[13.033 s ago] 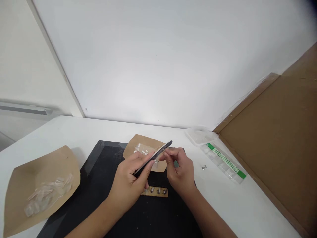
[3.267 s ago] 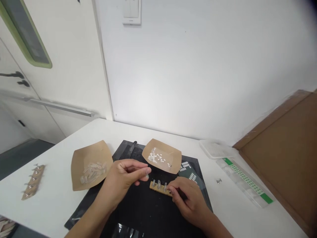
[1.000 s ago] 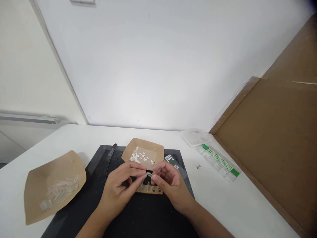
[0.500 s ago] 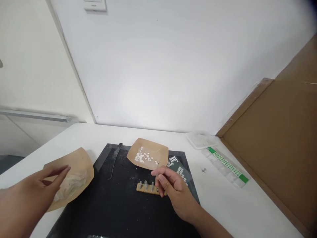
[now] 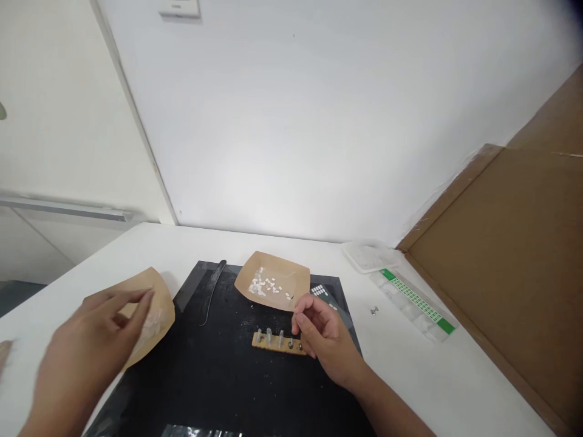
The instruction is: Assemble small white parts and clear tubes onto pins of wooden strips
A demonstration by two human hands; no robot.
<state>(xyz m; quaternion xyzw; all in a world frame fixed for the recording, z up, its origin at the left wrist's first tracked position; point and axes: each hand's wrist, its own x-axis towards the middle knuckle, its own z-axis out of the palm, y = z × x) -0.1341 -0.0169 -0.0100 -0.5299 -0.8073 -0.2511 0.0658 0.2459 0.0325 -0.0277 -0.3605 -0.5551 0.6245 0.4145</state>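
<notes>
My left hand hovers over the near side of a brown paper tray of whitish, translucent pieces. Its thumb and forefinger are pinched; anything between them is too small to make out. At the right of the black mat, my right hand has its fingers curled and thumb tip against the forefinger, contents hidden. Just left of it lies a narrow wooden strip with several small upright clear and metal pieces; its right end is partly behind my fingers. Behind is a second paper tray with small white oval pieces.
A thin tool with a dark handle lies on the black mat. Beside my right hand is a dark card with white ovals. Farther right are small metal pieces, a green-labelled clear case, a clear container and a cardboard panel.
My left hand has moved right and slightly up, still pinched. My right hand has shifted a little right and up, uncovering more of the wooden strip's right end.
</notes>
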